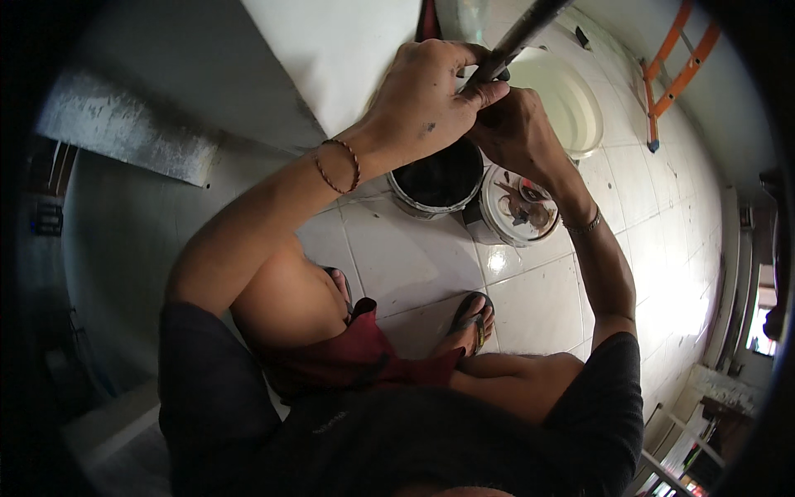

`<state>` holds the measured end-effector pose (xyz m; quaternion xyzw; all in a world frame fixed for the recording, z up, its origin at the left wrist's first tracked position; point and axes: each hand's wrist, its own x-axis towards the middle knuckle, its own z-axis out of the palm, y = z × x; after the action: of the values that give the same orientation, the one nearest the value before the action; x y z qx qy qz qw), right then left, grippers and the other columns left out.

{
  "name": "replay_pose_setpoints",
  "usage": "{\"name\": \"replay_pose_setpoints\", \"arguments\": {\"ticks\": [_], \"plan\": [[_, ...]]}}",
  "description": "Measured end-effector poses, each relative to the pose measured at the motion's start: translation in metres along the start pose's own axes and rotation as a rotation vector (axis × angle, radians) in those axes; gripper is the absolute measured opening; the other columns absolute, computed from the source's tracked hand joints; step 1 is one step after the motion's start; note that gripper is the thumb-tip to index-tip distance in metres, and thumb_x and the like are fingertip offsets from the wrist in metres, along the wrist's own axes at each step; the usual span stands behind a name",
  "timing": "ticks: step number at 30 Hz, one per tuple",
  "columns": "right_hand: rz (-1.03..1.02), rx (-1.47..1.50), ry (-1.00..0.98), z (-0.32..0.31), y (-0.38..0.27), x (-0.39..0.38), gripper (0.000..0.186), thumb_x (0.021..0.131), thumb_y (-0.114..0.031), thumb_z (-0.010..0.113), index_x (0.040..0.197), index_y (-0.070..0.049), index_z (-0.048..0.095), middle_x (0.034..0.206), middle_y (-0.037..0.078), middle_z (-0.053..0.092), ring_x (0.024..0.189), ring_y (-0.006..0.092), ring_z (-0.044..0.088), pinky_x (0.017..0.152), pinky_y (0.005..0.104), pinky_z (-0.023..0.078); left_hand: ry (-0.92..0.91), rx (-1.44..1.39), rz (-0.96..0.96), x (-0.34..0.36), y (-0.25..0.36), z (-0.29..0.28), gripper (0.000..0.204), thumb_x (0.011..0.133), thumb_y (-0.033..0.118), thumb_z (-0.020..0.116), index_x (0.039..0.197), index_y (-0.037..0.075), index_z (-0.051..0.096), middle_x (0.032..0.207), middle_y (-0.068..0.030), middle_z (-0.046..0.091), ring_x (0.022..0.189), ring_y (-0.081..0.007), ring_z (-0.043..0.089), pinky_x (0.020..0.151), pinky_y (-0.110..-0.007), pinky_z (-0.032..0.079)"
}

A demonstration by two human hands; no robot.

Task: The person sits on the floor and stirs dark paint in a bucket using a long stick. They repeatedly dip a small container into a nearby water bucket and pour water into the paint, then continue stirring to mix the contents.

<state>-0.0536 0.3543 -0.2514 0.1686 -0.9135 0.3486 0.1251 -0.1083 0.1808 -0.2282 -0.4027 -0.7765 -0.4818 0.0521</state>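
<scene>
My left hand (431, 95) is closed round a dark pole (528, 31), its thumb lying along the near side. The pole slants up to the far right, and its lower end is lost among my fingers. My right hand (522, 137) touches the left from below with curled fingers; what they hold is hidden. Right under both hands stands an open bucket (422, 209) with a dark inside. Beside it is a white-lidded paint can (509, 230), its lid stained and carrying a brownish, paint-smeared thing (526, 203) that I cannot make out.
A pale, round basin (590, 124) stands beyond my right hand. An orange ladder (675, 79) leans at the far right, near a small dark object (582, 37) on the tiled floor (530, 290). A white panel (339, 50) rises at the far left. My sandalled foot (472, 325) is close to the buckets.
</scene>
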Motion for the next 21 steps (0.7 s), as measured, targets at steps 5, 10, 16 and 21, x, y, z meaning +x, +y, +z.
{"name": "replay_pose_setpoints", "arguments": {"ticks": [5,10,16,21], "plan": [[-0.106,0.095,0.031,0.012,-0.001,0.011,0.023,0.085,-0.014,0.079,0.094,0.004,0.067,0.07,0.018,0.068,0.058,0.032,0.066,0.057,0.0393,0.053,-0.009,-0.024,-0.071,-0.003,-0.009,-0.008,0.03,0.087,0.022,0.081,0.097,-0.005,0.075,0.074,-0.0199,0.071,0.064,-0.0243,0.07,0.061,-0.036,0.053],[-0.064,0.092,-0.07,0.024,0.022,0.01,0.019,0.085,-0.013,0.077,0.091,0.002,0.067,0.07,0.018,0.067,0.06,0.0355,0.065,0.059,0.042,0.053,0.15,0.147,0.241,0.002,-0.013,-0.022,0.044,0.084,0.031,0.086,0.112,0.001,0.073,0.089,-0.0168,0.075,0.071,-0.0212,0.07,0.07,-0.034,0.055],[0.095,-0.118,-0.231,0.014,0.043,-0.006,0.026,0.084,-0.014,0.076,0.072,0.001,0.058,0.059,0.015,0.057,0.056,0.0324,0.059,0.056,0.0421,0.047,-0.075,-0.141,0.014,0.008,0.008,-0.061,0.038,0.08,0.008,0.085,0.11,-0.006,0.068,0.107,-0.0178,0.073,0.098,-0.0229,0.071,0.091,-0.034,0.056],[0.299,0.234,-0.343,0.023,0.033,-0.011,0.024,0.088,-0.011,0.073,0.075,0.001,0.058,0.062,0.012,0.062,0.054,0.0186,0.06,0.054,0.0369,0.047,-0.028,0.029,0.17,-0.001,0.023,-0.076,0.037,0.08,0.008,0.086,0.108,-0.009,0.067,0.103,-0.02,0.072,0.092,-0.0226,0.071,0.082,-0.035,0.056]]}}
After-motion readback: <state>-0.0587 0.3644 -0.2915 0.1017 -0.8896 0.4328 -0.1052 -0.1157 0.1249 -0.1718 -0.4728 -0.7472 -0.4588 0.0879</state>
